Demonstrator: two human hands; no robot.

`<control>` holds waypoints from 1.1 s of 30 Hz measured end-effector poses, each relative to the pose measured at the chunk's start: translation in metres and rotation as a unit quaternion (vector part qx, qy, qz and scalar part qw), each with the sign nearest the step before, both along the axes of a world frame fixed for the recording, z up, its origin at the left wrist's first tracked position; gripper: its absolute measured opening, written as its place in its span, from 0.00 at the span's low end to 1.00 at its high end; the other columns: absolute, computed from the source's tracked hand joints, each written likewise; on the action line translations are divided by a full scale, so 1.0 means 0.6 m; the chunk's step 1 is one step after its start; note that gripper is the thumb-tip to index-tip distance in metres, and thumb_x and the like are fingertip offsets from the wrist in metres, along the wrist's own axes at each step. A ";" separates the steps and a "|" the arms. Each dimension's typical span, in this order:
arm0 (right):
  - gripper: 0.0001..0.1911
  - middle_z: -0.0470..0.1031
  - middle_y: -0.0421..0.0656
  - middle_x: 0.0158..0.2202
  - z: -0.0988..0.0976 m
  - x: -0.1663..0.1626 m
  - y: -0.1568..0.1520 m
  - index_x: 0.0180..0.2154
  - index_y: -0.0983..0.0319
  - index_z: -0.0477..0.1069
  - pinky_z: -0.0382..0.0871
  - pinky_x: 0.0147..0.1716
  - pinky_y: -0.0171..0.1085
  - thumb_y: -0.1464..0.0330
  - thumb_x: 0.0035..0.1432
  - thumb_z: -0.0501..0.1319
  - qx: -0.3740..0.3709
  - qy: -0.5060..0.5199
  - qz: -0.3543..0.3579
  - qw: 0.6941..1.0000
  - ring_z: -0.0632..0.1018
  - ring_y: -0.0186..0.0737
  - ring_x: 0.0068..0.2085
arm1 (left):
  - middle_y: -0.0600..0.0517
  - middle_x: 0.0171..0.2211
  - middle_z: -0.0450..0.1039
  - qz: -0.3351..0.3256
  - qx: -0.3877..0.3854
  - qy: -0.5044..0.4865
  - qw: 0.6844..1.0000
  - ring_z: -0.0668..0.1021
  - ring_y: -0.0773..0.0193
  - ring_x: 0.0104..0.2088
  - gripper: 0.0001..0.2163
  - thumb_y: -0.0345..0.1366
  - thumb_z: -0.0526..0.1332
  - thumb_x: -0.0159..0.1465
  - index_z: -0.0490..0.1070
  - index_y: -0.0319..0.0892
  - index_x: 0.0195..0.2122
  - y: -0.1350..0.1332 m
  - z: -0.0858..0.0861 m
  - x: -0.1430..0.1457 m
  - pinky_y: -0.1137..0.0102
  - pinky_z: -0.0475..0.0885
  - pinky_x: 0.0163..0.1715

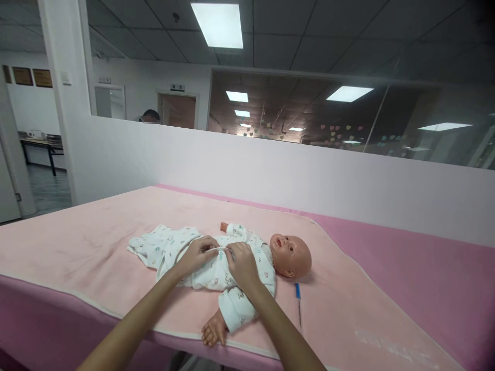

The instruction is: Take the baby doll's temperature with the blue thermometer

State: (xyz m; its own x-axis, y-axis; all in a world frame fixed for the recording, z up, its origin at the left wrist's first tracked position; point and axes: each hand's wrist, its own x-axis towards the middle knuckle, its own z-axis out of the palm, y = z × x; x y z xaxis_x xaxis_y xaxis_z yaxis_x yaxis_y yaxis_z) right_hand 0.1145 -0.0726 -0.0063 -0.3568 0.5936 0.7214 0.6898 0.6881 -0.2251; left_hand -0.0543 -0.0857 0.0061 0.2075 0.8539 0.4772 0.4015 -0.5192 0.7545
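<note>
A baby doll [292, 253] lies on its back with its head to the right, dressed in a white patterned garment [212, 278]. Over its middle, my left hand [197, 253] is closed in a pinch on the garment's thin white edge or tie. My right hand [243, 264] pinches the same strip a short way to the right, its fingertips partly hidden behind the hand. Between them the white strip [220, 249] stretches across the doll's front. One doll hand [215, 329] rests near the front edge, below my right wrist.
A pink blanket [96, 226] with a pale border covers the pink padded table [394, 247]. Right of the doll lies a slim stick with a blue cap [297, 291]. Behind stands a white half wall [309, 175] with glass above; beyond it shows a person's head [150, 116].
</note>
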 end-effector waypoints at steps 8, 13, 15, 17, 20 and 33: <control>0.07 0.74 0.43 0.34 -0.001 -0.001 0.002 0.37 0.61 0.68 0.62 0.40 0.38 0.72 0.57 0.53 -0.002 0.026 -0.005 1.000 0.71 0.40 0.38 | 0.49 0.38 0.68 0.076 0.119 0.050 0.989 0.72 0.62 0.38 0.09 0.38 0.53 0.61 0.71 0.43 0.34 -0.010 -0.003 0.009 0.69 0.67 0.40; 0.07 0.73 0.42 0.32 0.000 -0.001 0.001 0.35 0.61 0.68 0.63 0.39 0.38 0.72 0.58 0.52 0.006 0.021 -0.011 1.000 0.71 0.40 0.37 | 0.48 0.40 0.68 0.125 0.210 0.158 0.957 0.71 0.60 0.38 0.09 0.36 0.53 0.61 0.73 0.45 0.35 -0.008 -0.019 0.015 0.66 0.65 0.41; 0.07 0.73 0.42 0.32 -0.001 -0.001 0.001 0.35 0.61 0.68 0.63 0.39 0.38 0.73 0.58 0.52 0.006 0.019 -0.011 1.000 0.71 0.39 0.36 | 0.48 0.41 0.68 0.120 0.211 0.174 0.954 0.71 0.60 0.38 0.09 0.36 0.53 0.61 0.74 0.46 0.35 -0.007 -0.021 0.015 0.65 0.64 0.41; 0.08 0.73 0.42 0.32 -0.001 -0.001 0.001 0.34 0.61 0.68 0.62 0.38 0.38 0.73 0.58 0.51 0.008 0.017 -0.011 1.000 0.71 0.39 0.36 | 0.48 0.40 0.69 0.114 0.202 0.182 0.956 0.71 0.59 0.38 0.09 0.36 0.54 0.60 0.75 0.46 0.35 -0.006 -0.020 0.015 0.65 0.64 0.41; 0.09 0.73 0.42 0.31 -0.003 -0.001 0.003 0.34 0.61 0.68 0.62 0.39 0.38 0.74 0.58 0.50 0.013 0.018 -0.010 1.000 0.71 0.39 0.36 | 0.48 0.40 0.70 0.106 0.189 0.192 0.957 0.71 0.59 0.39 0.09 0.37 0.55 0.59 0.75 0.46 0.35 -0.006 -0.016 0.014 0.65 0.64 0.41; 0.12 0.72 0.41 0.30 0.000 0.001 0.001 0.33 0.61 0.68 0.62 0.37 0.37 0.77 0.57 0.48 0.005 0.019 -0.005 1.000 0.71 0.38 0.35 | 0.49 0.37 0.70 0.070 0.152 0.178 0.970 0.71 0.57 0.39 0.07 0.34 0.56 0.55 0.70 0.44 0.35 -0.017 0.011 0.023 0.64 0.65 0.42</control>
